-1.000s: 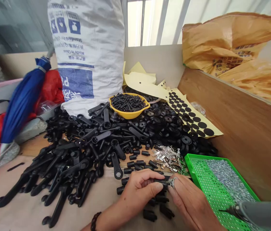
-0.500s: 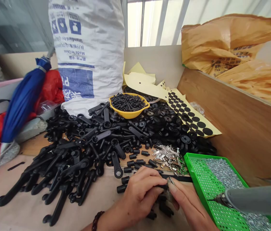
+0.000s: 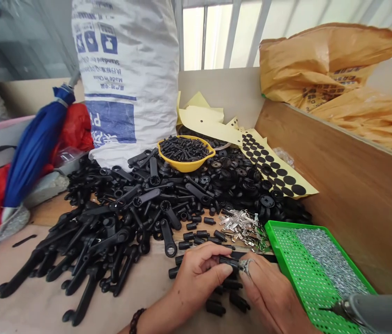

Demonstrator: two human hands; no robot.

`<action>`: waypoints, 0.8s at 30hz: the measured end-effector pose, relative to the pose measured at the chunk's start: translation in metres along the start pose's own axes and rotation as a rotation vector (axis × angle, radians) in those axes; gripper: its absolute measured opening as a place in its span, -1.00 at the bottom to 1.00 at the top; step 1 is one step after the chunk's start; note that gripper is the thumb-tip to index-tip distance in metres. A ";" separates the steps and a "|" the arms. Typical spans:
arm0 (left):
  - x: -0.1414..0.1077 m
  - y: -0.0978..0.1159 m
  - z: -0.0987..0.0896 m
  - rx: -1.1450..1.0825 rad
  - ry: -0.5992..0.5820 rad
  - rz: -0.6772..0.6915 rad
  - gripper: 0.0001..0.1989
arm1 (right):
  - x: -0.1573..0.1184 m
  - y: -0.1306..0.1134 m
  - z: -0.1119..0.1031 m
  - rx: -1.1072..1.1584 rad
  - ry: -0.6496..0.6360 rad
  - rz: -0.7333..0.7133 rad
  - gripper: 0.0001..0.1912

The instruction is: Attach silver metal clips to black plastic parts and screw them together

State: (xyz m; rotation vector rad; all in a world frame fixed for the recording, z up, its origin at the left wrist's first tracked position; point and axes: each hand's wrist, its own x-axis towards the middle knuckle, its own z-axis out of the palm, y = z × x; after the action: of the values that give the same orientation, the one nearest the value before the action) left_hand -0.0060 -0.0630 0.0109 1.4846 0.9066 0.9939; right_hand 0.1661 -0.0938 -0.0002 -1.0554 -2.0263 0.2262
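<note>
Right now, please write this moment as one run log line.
left hand: holds black cylinder | right hand: fingers at its end, grip unclear | green tray: beside right hand

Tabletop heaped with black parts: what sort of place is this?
Probably a small assembly workshop: black handles lie heaped, a green tray holds small metal pieces, and a driver-like tool juts in.

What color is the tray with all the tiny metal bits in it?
The tray is bright green, in the head view.
</note>
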 end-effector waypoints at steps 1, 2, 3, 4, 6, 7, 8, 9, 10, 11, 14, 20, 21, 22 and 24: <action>0.000 -0.001 0.000 -0.010 -0.008 -0.031 -0.73 | -0.001 0.000 0.000 0.034 -0.005 0.024 -0.82; 0.000 -0.002 0.000 -0.015 -0.021 -0.052 -0.72 | -0.001 0.000 0.001 0.063 -0.005 0.039 -0.81; 0.000 -0.002 0.000 -0.022 -0.035 -0.069 -0.71 | -0.002 0.001 0.002 0.082 -0.005 0.047 -0.82; 0.000 -0.002 0.000 -0.032 -0.044 -0.085 -0.71 | -0.003 0.001 0.003 0.084 -0.005 0.042 -0.82; 0.000 -0.002 0.000 -0.051 -0.049 -0.114 -0.70 | -0.004 0.002 0.004 0.043 -0.001 0.018 -0.82; 0.000 -0.001 0.000 -0.057 -0.044 -0.121 -0.70 | -0.005 0.002 0.005 0.011 0.001 0.007 -0.82; 0.000 0.001 0.000 -0.059 -0.041 -0.124 -0.70 | -0.006 0.003 0.006 -0.018 0.004 -0.004 -0.82; -0.001 0.002 0.000 -0.061 -0.037 -0.122 -0.70 | -0.007 0.003 0.006 -0.041 0.012 -0.013 -0.82; -0.001 0.003 0.001 -0.065 -0.038 -0.121 -0.69 | -0.008 0.002 0.006 -0.055 0.019 -0.017 -0.82; -0.002 0.004 0.001 -0.075 -0.043 -0.127 -0.69 | -0.010 0.002 0.005 -0.061 0.026 -0.014 -0.81; -0.004 0.005 0.004 -0.109 -0.058 -0.157 -0.65 | -0.012 0.000 0.003 -0.045 0.034 0.030 -0.79; -0.006 0.007 0.007 0.105 -0.040 0.116 -0.71 | -0.013 -0.003 -0.001 0.169 -0.007 0.169 -0.75; -0.006 0.009 0.007 0.140 -0.046 0.165 -0.73 | -0.015 -0.003 -0.001 0.203 -0.014 0.184 -0.73; -0.006 0.010 0.008 0.169 -0.052 0.211 -0.75 | -0.018 -0.002 0.000 0.218 -0.010 0.205 -0.72; -0.007 0.013 0.008 0.230 -0.061 0.291 -0.78 | -0.027 0.000 0.002 0.211 0.008 0.271 -0.68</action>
State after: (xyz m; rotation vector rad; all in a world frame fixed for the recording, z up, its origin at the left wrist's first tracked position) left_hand -0.0010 -0.0741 0.0224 1.8706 0.7950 1.0729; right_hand 0.1723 -0.1135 -0.0171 -1.1893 -1.8023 0.5627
